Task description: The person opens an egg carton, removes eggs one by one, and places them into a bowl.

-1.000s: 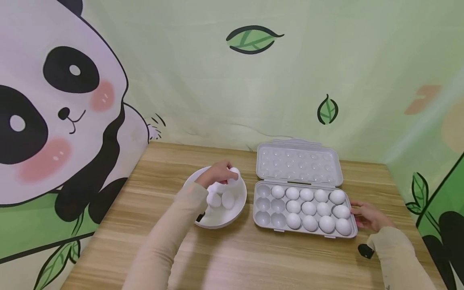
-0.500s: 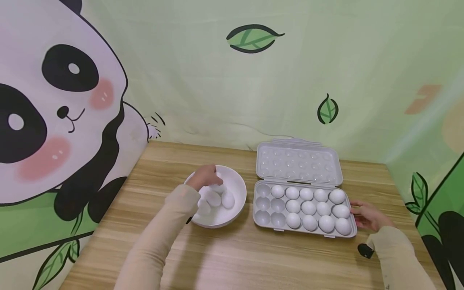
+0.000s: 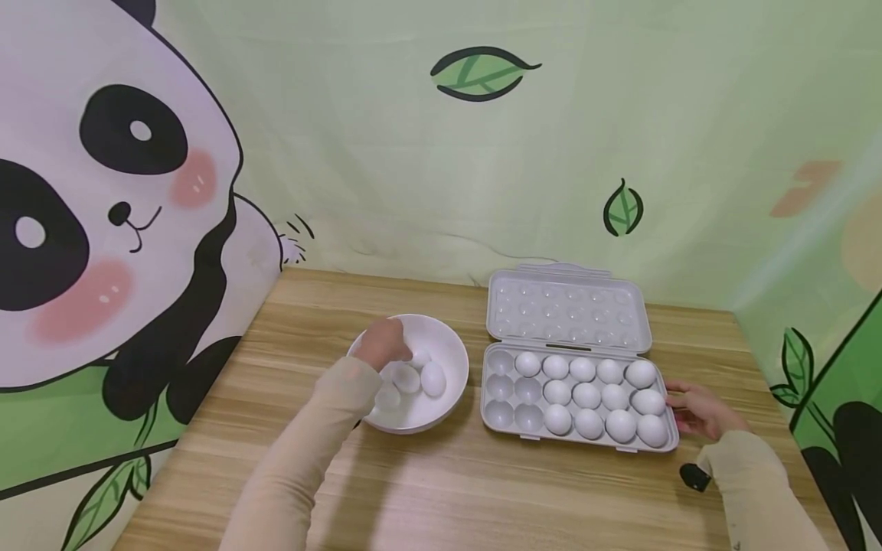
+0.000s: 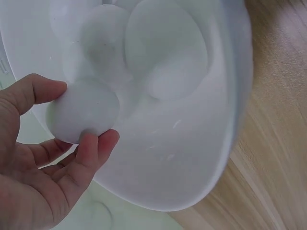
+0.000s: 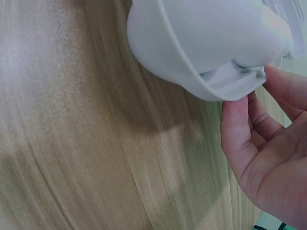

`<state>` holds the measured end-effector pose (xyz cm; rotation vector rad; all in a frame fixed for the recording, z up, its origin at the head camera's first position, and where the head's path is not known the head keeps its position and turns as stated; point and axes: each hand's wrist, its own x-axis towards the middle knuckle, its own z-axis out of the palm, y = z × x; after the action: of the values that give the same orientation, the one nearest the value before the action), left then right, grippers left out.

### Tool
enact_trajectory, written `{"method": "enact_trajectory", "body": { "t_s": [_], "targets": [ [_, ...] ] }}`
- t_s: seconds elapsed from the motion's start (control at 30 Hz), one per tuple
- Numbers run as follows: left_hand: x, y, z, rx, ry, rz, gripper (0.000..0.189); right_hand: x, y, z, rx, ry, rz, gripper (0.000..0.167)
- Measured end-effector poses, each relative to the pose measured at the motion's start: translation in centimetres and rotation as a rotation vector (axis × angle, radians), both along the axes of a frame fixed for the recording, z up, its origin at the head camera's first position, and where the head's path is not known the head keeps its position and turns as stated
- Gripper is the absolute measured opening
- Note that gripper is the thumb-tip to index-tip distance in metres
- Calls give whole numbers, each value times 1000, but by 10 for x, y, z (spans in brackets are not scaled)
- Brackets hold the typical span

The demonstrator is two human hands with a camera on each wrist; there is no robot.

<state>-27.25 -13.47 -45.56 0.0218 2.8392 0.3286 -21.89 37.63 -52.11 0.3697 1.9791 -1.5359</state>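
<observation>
A white bowl (image 3: 448,348) with several white eggs in it stands left of the middle. My left hand (image 3: 383,343) reaches into its back left part. In the left wrist view, the thumb and fingers of that hand pinch a white egg (image 4: 82,111), which the hand hides in the head view. To the right lies a pale egg carton (image 3: 575,440), lid (image 3: 568,306) folded back. Several eggs fill its cups, but those at the left end hold none. My right hand (image 3: 704,409) grips the carton's right end, thumb at the rim and fingertips against the outer side.
Both containers stand on a wood-grain table (image 3: 441,490). Behind it hangs a pale green cloth backdrop (image 3: 386,153) with a panda and leaves. A black wrist device (image 3: 694,476) sits below the right hand.
A second ago my left hand held an egg over the bowl's back right side. It has moved left and then lower into the bowl. The right hand and carton stayed put.
</observation>
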Motion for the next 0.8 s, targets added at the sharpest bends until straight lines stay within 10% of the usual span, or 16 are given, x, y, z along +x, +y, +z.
{"method": "enact_trajectory", "body": {
  "t_s": [0.8],
  "targets": [
    [8, -7, -14, 31, 100, 40, 8, 0, -1, -1, 7, 1, -7, 64]
  ]
}}
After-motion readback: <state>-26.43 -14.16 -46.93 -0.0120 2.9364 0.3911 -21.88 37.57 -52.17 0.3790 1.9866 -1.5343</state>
